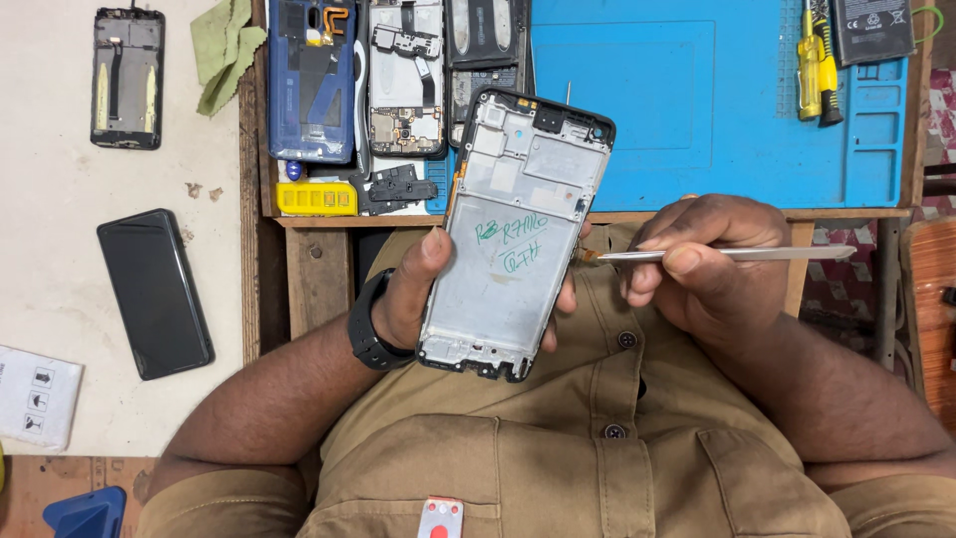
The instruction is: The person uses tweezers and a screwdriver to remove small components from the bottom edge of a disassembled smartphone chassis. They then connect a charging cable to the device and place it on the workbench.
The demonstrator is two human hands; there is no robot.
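Left hand (413, 299) grips phone frame (513, 234), fingers mostly hidden; right hand (702, 264) pinches metal tool (727, 254).

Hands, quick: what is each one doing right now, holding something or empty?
Left hand: closed around a stripped phone frame, held upright over the lap.
Right hand: closed on a thin metal pry tool, tip at the frame's right edge.

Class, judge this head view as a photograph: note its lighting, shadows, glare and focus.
Head view: soft, even light, with only faint shadows; a mild sheen on the black phone at left; the phone frame in the left hand and the metal tool in the right hand are sharp.
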